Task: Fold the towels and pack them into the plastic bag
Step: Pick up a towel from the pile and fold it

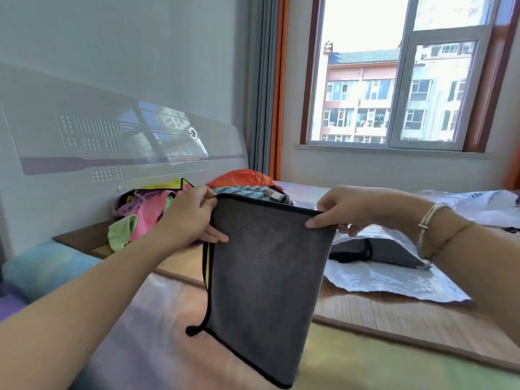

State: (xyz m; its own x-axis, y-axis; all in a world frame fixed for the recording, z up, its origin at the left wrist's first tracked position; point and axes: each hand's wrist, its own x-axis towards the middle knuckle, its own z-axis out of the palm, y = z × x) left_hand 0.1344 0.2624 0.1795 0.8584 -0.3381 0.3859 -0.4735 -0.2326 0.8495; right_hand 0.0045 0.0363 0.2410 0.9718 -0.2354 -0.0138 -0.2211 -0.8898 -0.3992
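- Up in mid-air over the bed (168, 347), a grey towel (261, 282) hangs flat, black-trimmed, folded double with a sliver of yellow showing along its left edge.
- Left hand (191, 218) pinches the towel's top left corner, thumb on top at the hem, fingers curled underneath against the cloth.
- Right hand (337, 209) pinches the top right corner, thumb pressed on the near face, the other fingers tucked behind.
- A small black loop dangles from the towel's lower left corner, clear of the bed.
- Off to the right, lying on the bed, is the plastic bag (394, 280), silvery and crinkled, with another grey towel (388, 250) already sitting inside its open mouth.
- That packed towel looks folded, dark trim showing at its near end; how neatly, hard to tell through the plastic.
- Behind the left hand, a heap of loose towels (140, 218) waits against the headboard (84, 136): pink, pale green, yellow with black trim, purple, all jumbled.
- Just behind the held towel's top edge peeks a blue-and-grey striped cloth (247, 191), and beyond it an orange bundle (242, 177).
- A woven mat (394, 313) covers the right part of the bed under the bag.
- On the right wrist, bracelets (433, 220), one pale and one thin cord.
- Far right, more white plastic (478, 204) lies rumpled on the bed.
- At the back, a window (394, 74) shows apartment blocks in bright daylight, with a grey and orange curtain (270, 85) to its left.
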